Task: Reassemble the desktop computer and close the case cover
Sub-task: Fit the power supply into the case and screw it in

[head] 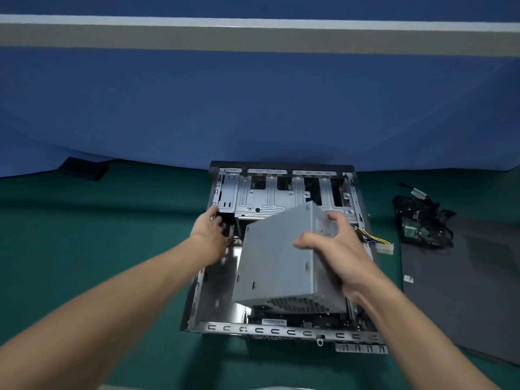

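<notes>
The grey sheet-metal computer case (281, 330) lay flat, its side open. A grey box-shaped metal power supply (275, 263), gripped by the right hand (337, 249), was tilted above its right half. The dark flat case cover (464, 291) lay to the right.

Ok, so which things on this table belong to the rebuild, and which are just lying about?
Job: open case, power supply held by right hand, case cover, cable bundle with small board.
Lying about: dark flat object, far left.

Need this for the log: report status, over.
Right hand grips power supply, tilted above open case. Left hand in case's left corner, hold unclear. Cables trail right.
</notes>
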Tool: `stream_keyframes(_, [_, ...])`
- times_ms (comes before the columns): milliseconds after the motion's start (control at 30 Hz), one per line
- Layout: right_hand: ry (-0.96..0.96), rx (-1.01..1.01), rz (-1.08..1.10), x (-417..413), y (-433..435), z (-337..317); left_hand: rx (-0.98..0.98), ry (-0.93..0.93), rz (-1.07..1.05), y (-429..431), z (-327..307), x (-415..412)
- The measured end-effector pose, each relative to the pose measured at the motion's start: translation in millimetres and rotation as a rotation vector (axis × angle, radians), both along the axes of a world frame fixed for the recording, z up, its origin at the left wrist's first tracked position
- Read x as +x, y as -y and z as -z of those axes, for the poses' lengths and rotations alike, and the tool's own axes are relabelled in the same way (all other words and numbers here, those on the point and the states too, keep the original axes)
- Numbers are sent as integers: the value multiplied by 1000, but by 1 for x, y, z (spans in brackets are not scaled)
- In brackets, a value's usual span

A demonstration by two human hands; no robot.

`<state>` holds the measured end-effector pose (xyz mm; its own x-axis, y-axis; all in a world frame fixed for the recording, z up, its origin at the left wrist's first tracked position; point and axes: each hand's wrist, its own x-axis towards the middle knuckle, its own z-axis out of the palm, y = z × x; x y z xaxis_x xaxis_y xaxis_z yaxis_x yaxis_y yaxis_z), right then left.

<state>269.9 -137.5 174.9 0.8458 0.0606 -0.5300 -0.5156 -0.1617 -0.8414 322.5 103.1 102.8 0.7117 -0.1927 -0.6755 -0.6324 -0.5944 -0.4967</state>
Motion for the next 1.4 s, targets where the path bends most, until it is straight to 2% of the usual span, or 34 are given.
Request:
stream_keyframes(67, [15,-117,-35,-5,-13,9,-23,28,10,-10,-4,1])
stream_keyframes(133, [15,-204,-75,-6,-25,14,-244,128,49,-17,-6,1])
stream_keyframes(233, [13,-282,-129,-1,-43,15,-807,263,-119,-32,-6,-7])
stream_keyframes(300, [13,-318,-161,2,-59,14,-1167,446,-339,-42,-2,-16])
stream_keyframes(333, [11,-330,-179,4,-68,14,-1281,553,-484,-45,0,-20])
stream_keyframes(400, [4,-358,-217,5,-86,18,-1380,695,-838,-49,7,-26])
stream_keyframes(500, [7,-418,-259,2,-107,29,-1455,537,-1376,-52,16,-25])
stream_keyframes(567, [2,-454,-273,-1,-114,36,-1533,435,-1522,-54,18,-28])
stream_keyframes(667, [-37,-466,-264,0,-118,44,-1605,406,-1568,-56,21,-36])
stream_keyframes(867, [-107,-333,-312,-3,-119,54,-1639,348,-1624,-55,17,-41])
stream_keyframes(933, [-95,-254,-307,-4,-115,58,-1624,381,-1591,-52,15,-39])
stream_keyframes(1033, [-33,-214,-369,-2,-105,62,-1459,456,-1437,-39,11,-36])
stream_keyframes(1100, [8,-230,-388,2,-91,66,-1345,441,-1375,-28,12,-34])
stream_keyframes(1167, [108,-356,-382,9,-68,73,-1232,446,-1324,-16,14,-33])
stream_keyframes(1267, [383,-849,-475,24,-31,92,-1061,563,-1251,4,20,-36])
stream_keyframes(1333, [377,-993,-613,34,-17,106,-972,650,-1208,16,25,-40])
stream_keyframes(1400, [253,-991,-749,44,-10,118,-919,712,-1160,22,30,-45])
